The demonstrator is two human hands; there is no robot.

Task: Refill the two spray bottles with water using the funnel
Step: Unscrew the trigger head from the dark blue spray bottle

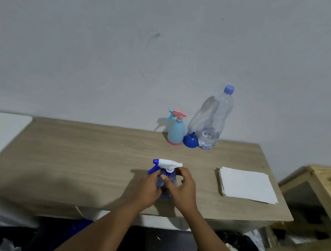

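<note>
A clear blue spray bottle [168,175] with a white and blue trigger head stands near the front middle of the wooden table [80,158]. My left hand [149,187] grips its body from the left. My right hand [182,187] curls round its right side just under the head. At the back stand a light blue spray bottle [176,133] with a pink trigger, a blue funnel [191,141] lying mouth toward me, and a large clear water bottle [212,124] with a blue cap, water only in its lower part.
A stack of white paper towels [247,185] lies on the table's right side. A wooden frame stand [317,187] is off the right edge. A white surface [1,129] adjoins the table at the left. The wall runs right behind the bottles.
</note>
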